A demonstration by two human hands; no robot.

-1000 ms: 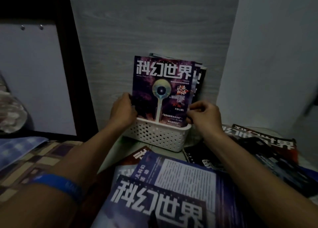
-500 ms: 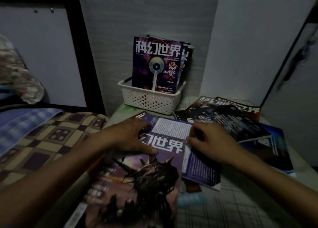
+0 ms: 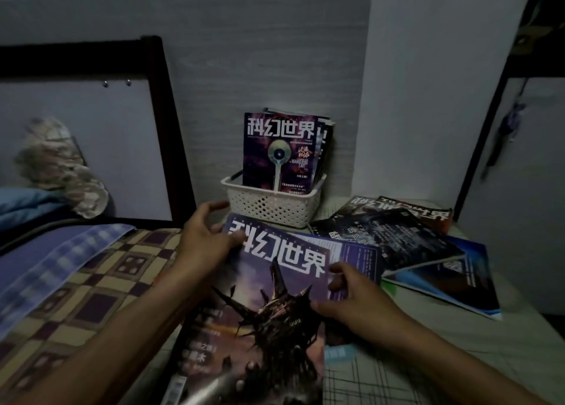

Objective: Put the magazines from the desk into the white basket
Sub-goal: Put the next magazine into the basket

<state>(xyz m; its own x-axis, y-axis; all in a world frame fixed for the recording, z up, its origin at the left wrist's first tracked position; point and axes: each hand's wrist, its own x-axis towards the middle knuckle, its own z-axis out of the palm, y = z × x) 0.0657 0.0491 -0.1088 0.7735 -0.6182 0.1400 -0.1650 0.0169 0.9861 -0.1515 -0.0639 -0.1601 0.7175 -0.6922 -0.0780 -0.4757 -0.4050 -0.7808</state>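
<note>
Both hands have come back from the white basket (image 3: 272, 209) onto the next magazine (image 3: 269, 313), now tilted up off the table (image 3: 504, 340). Left hand (image 3: 204, 242) grips its 10 o'clock edge, right hand (image 3: 351, 300) pinches the 3 o'clock edge, fingers (image 3: 337, 268) curled over the cover. So it's the pick-up step; next probably means standing it upright and slotting it in front of the upright magazine (image 3: 279, 152) at 12 o'clock. Covers read 科幻世界, that one also "WANDERING EARTH". More loose magazines (image 3: 406, 239) at 2 o'clock.

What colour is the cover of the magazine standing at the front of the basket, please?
Dark purple with white title lettering, seen in the head view.
</note>
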